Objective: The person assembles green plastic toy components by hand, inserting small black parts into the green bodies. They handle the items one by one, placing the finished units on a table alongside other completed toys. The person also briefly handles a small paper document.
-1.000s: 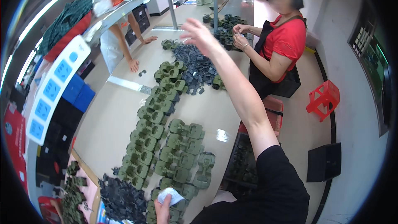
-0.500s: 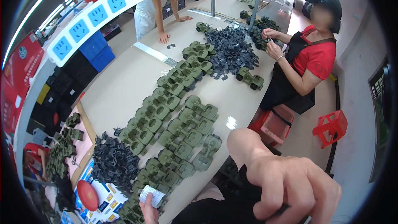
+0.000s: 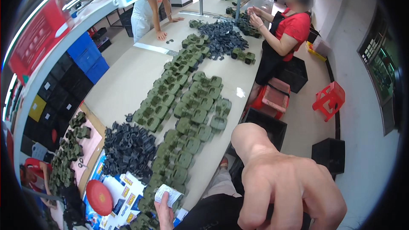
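At the lower edge, my left hand (image 3: 163, 214) grips a small curled piece of white printed paper (image 3: 168, 196), thumb in front. Beneath and beyond it, rows of green toy jeep bodies (image 3: 179, 140) run up the table. My right hand (image 3: 294, 183) looms large at the lower right, close to the camera and off the table's edge. Its fingers are bent under; the fingertips are hidden, so anything in them cannot be seen. A heap of dark plastic parts (image 3: 128, 149) lies left of the jeeps, and a second dark heap (image 3: 221, 38) lies farther up.
A red round dish (image 3: 99, 197) sits on printed sheets at the lower left. Across the table's right edge a person in red (image 3: 289, 32) handles small parts; another person's hand (image 3: 161, 35) rests at the far side. Red stools (image 3: 329, 101) and black bins (image 3: 328, 155) stand on the floor.
The view has shifted, so the table, power strip and co-worker appear higher or smaller. My left hand still holds the paper; my right hand stays close to the camera, fingers bent.
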Available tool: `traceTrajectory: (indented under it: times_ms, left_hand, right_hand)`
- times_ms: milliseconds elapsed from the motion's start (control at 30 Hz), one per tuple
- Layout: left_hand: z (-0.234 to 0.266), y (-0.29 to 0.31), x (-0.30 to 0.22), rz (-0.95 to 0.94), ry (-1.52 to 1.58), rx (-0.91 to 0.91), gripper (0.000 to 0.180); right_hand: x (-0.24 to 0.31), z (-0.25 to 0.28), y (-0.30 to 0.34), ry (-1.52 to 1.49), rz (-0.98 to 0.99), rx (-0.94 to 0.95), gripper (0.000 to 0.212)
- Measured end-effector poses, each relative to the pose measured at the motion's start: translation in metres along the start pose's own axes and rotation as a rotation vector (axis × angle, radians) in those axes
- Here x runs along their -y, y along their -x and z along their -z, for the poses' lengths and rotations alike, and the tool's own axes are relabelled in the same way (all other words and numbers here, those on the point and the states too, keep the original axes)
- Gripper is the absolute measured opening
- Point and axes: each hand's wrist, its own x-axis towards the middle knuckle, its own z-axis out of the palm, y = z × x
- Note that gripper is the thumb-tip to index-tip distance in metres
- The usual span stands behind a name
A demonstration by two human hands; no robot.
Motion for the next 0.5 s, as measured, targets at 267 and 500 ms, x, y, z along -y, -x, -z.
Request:
traceTrajectory:
  times_ms: [267, 500]
  left_hand:
    - [0.075, 0.042, -0.013, 0.006, -0.038, -0.090, 0.036]
    - [0.055, 0.041, -0.079, -0.203, 0.014, 0.164, 0.025]
  right_hand:
    - [0.004, -0.071, 0.020, -0.079, -0.088, 0.312, 0.034]
    - [-0.019, -0.074, 0.150, 0.656, -0.808, 0.080, 0.006]
